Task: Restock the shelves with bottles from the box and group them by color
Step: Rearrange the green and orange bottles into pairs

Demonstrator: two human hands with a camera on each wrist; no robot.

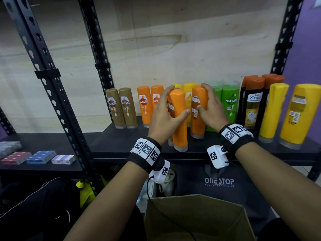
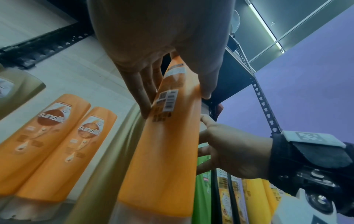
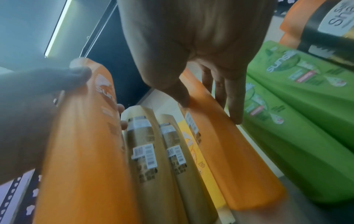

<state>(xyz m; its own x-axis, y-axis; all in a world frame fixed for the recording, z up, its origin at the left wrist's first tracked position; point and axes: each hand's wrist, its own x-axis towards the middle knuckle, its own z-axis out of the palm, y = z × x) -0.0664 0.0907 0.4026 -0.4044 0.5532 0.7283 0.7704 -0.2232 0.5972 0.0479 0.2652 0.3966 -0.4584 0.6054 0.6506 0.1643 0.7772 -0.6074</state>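
Observation:
My left hand (image 1: 178,100) grips an orange bottle (image 1: 178,126), tilted, with its clear cap down at the black shelf (image 1: 121,145). The left wrist view shows this bottle's (image 2: 166,151) back label between thumb and fingers. My right hand (image 1: 202,97) grips a second orange bottle (image 1: 198,122) just to the right, also cap down; in the right wrist view it (image 3: 229,151) lies under my thumb and fingers. Two more orange bottles (image 1: 150,105) stand upright to the left. The open cardboard box (image 1: 196,218) sits below, its inside hidden.
On the shelf from left to right stand two brown bottles (image 1: 121,108), yellow bottles (image 1: 188,89) behind my hands, green bottles (image 1: 229,103), dark bottles with orange caps (image 1: 252,105) and two big yellow bottles (image 1: 286,115). Small coloured packs (image 1: 40,157) lie on the left-hand shelf.

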